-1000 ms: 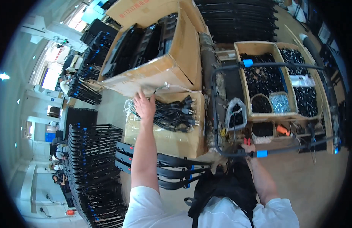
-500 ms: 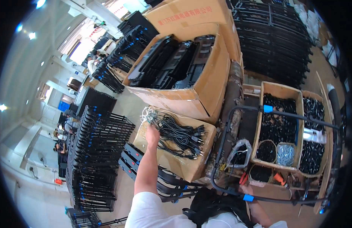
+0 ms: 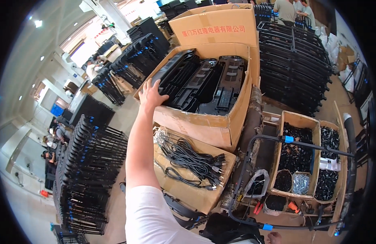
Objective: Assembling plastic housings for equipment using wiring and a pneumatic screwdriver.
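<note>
My left hand (image 3: 152, 95) reaches over the near left edge of a big cardboard box (image 3: 196, 118). Its fingers are spread, and nothing shows in them. Just beyond lie long black plastic housings (image 3: 200, 81), stacked in the box; whether the fingertips touch the nearest one, I cannot tell. Below that arm, bundled black power cords (image 3: 188, 156) rest on a smaller carton (image 3: 184, 195). At the bottom edge my right hand (image 3: 274, 238) shows only in part, close to a bent black tube frame (image 3: 240, 179) with blue clips; its fingers are mostly hidden.
On the right stands a wooden bin (image 3: 279, 162) of small black parts, with silver screws (image 3: 301, 184) in a tub. Red-handled pliers (image 3: 258, 207) and an orange-handled tool (image 3: 294, 206) lie below. Stacked black frames (image 3: 293, 61) rise behind; folded frames (image 3: 88, 171) stand left. People work farther off.
My left hand has left the cords' pale ends and moved up and away to the large box, its fingers now spread. My right hand has dropped toward the bottom edge, away from the red-handled pliers.
</note>
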Demonstrator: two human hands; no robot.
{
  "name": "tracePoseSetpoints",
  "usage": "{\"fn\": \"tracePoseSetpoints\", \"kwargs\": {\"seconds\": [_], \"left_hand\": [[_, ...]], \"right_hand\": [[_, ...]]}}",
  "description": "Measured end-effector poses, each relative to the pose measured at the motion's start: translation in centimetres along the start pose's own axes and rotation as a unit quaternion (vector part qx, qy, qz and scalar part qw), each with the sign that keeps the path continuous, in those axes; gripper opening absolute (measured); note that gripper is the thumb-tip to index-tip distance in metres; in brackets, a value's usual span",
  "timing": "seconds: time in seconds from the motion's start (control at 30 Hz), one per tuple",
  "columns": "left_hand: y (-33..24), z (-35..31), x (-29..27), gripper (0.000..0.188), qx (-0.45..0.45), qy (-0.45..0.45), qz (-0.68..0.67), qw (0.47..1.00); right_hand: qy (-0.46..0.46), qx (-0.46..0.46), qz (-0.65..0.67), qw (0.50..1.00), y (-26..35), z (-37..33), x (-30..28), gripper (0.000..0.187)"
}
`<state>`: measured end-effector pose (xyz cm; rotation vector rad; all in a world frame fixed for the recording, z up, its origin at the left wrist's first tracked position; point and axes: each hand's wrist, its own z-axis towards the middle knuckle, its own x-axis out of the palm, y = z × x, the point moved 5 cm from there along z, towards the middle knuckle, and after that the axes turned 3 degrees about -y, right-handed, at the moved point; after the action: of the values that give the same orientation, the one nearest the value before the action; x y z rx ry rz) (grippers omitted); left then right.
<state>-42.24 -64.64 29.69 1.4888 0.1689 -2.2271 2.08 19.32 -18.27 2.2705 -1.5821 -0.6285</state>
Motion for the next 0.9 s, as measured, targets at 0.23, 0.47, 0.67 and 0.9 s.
{"fn": "tracePoseSetpoints", "kwargs": {"seconds": [0.23, 0.47, 0.67, 0.9], "left_hand": [[-1.4, 2.0, 1.9, 0.012, 0.151, -0.034, 0.031, 0.987], [-4.9, -2.3, -1.2, 0.029, 0.283, -0.031, -0.104, 0.953], [-1.1, 1.5, -3.4, 0.064, 0.042, -0.161, -0.240, 0.956], [2.8, 6.4, 4.7, 0.101, -0.207, 0.184, -0.090, 0.957]], "right_hand": [[-0.107, -0.072, -0.140, 0.982, 2.0, -5.9, -1.9, 0.042], [-0.031, -0.132, -0.350, 0.927, 24.8, -14.4, 2.4, 0.050], [-0.111, -0.236, -0.358, 0.897, 30.9, -18.5, 4.6, 0.059], [-0.096, -0.232, -0.363, 0.897, 30.6, -20.7, 6.1, 0.053]]}}
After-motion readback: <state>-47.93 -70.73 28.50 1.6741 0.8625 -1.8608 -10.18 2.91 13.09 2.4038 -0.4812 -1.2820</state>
